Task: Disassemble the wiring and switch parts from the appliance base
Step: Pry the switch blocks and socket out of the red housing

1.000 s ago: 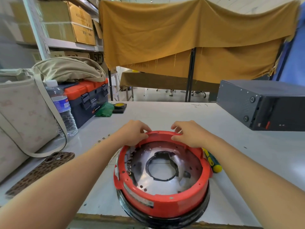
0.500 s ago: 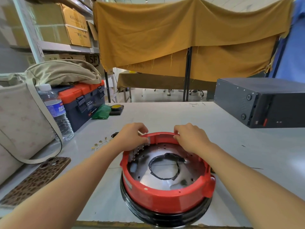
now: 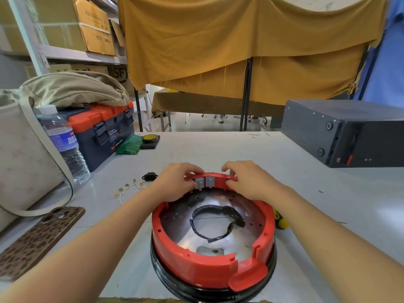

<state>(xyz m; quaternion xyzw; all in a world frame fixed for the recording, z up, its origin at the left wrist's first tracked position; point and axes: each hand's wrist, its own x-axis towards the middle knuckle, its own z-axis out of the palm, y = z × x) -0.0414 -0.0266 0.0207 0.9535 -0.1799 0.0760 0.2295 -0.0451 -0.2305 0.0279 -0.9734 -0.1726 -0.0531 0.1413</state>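
Turning under my grip, the red base (image 3: 213, 256) now shows two grey switch parts (image 3: 204, 182) on its far wall, where a second ago only bare rim faced me. My left hand (image 3: 175, 182) pinches the rim beside those parts; my right hand (image 3: 244, 180) curls over the rim's other side. It sits on the counter (image 3: 218, 149) near me. A black socket (image 3: 149, 176) and loose wires (image 3: 129, 188) already lie out; the grey parts, I judge, remain.
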